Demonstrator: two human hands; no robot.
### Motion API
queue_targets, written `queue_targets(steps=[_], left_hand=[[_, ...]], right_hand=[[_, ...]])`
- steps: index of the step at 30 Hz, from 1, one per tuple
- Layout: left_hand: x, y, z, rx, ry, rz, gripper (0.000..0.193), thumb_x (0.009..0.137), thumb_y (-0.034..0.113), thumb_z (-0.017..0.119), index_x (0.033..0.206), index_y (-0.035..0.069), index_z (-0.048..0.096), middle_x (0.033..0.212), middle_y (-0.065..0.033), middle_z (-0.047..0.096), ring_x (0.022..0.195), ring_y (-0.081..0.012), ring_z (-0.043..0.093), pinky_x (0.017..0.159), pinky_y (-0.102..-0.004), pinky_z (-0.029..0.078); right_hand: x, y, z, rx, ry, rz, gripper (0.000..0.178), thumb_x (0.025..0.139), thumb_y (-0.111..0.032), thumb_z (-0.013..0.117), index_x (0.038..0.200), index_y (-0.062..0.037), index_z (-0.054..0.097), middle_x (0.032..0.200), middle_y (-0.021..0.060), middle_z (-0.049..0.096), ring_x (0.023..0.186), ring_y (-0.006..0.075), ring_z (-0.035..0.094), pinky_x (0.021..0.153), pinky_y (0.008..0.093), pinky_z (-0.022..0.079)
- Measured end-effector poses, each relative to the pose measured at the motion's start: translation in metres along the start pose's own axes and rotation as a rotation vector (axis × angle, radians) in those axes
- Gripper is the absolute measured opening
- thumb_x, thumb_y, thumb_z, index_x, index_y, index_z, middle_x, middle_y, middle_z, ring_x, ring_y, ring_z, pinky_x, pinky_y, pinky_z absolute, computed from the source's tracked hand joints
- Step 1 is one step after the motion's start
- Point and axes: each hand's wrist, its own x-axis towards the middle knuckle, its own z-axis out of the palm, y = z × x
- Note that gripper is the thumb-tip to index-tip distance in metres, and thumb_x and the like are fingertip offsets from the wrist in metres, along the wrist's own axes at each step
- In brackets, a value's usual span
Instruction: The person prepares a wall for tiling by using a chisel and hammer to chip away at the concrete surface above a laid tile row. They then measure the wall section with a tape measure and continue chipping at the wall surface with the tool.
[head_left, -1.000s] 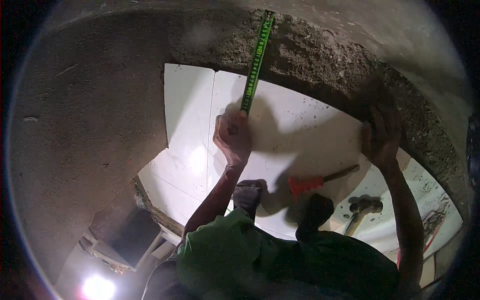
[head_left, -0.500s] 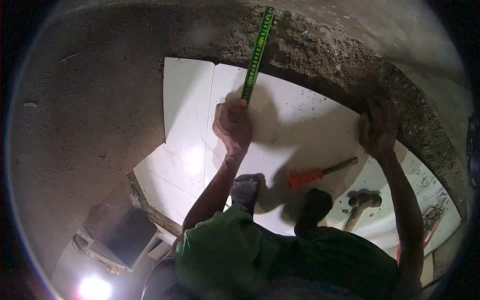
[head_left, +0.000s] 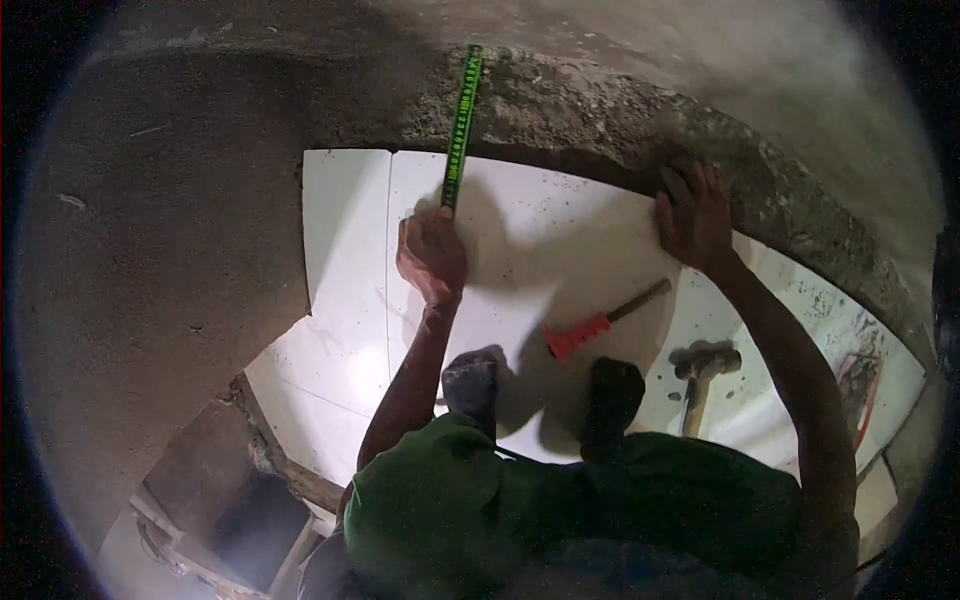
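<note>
left hand closed round the near end of a narrow, bright green tape-measure blade, presumably to keep it straight from the glossy white floor tiles over the rough grey-brown strip toward the bare grey wall; cannot tell whether a case sits inside the fist. right hand open, fingers spread at the tiles' far edge, probably propping the leaning body. speckled tiled surface bears a red-handled, dark metal chisel and a pale-handled, dark-headed hammer; room dim, light pooling at left.
</note>
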Motion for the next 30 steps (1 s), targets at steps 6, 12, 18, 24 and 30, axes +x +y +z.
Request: queue_targets(steps=[6, 12, 18, 24, 30], left_hand=[[-0.002, 0.008, -0.003, 0.36, 0.048, 0.361, 0.023, 0.089, 0.026, 0.073, 0.08, 0.008, 0.061, 0.079, -0.0086, 0.064, 0.077, -0.0342, 0.065, 0.07, -0.0471, 0.051], [-0.013, 0.017, -0.013, 0.419, 0.038, 0.376, 0.021, 0.093, 0.025, 0.07, 0.083, 0.009, 0.059, 0.081, -0.0072, 0.062, 0.077, -0.0327, 0.062, 0.066, -0.0474, 0.049], [-0.037, -0.032, -0.065, 0.417, 0.074, 0.526, 0.012, 0.097, 0.02, 0.063, 0.095, 0.009, 0.059, 0.087, -0.0116, 0.063, 0.081, -0.0363, 0.062, 0.071, -0.0487, 0.051], [-0.052, -0.038, -0.17, -0.025, -0.373, 0.094, 0.02, 0.105, 0.023, 0.057, 0.101, 0.004, 0.058, 0.072, -0.0039, 0.061, 0.061, -0.0123, 0.056, 0.055, -0.0275, 0.046], [-0.073, -0.053, -0.239, 0.194, -0.903, -0.176, 0.037, 0.104, 0.034, 0.058, 0.121, 0.0, 0.059, 0.101, -0.0156, 0.066, 0.09, -0.0184, 0.065, 0.079, -0.034, 0.053]], right_hand=[[-0.002, -0.004, 0.005, -0.083, -0.017, 0.057, 0.041, 0.102, -0.025, 0.052, 0.135, -0.0022, 0.057, 0.139, 0.0206, 0.049, 0.131, 0.045, 0.046, 0.112, 0.0574, 0.036], [-0.001, -0.009, -0.005, -0.137, -0.014, -0.052, 0.041, 0.103, -0.027, 0.052, 0.135, -0.0026, 0.057, 0.137, 0.0205, 0.049, 0.13, 0.0436, 0.047, 0.112, 0.0583, 0.036], [-0.026, -0.025, -0.045, -0.074, 0.002, -0.045, 0.046, 0.097, -0.023, 0.062, 0.137, -0.002, 0.056, 0.144, 0.0228, 0.046, 0.13, 0.0444, 0.048, 0.112, 0.0586, 0.037], [-0.082, -0.075, -0.089, 0.141, -0.353, -0.3, 0.063, 0.089, -0.024, 0.069, 0.144, -0.0014, 0.049, 0.15, 0.0259, 0.042, 0.137, 0.0464, 0.043, 0.118, 0.0545, 0.035], [-0.11, -0.074, -0.061, 0.009, -0.502, -0.245, 0.053, 0.092, -0.022, 0.065, 0.138, 0.0, 0.052, 0.143, 0.0278, 0.048, 0.136, 0.046, 0.044, 0.116, 0.0524, 0.038]])
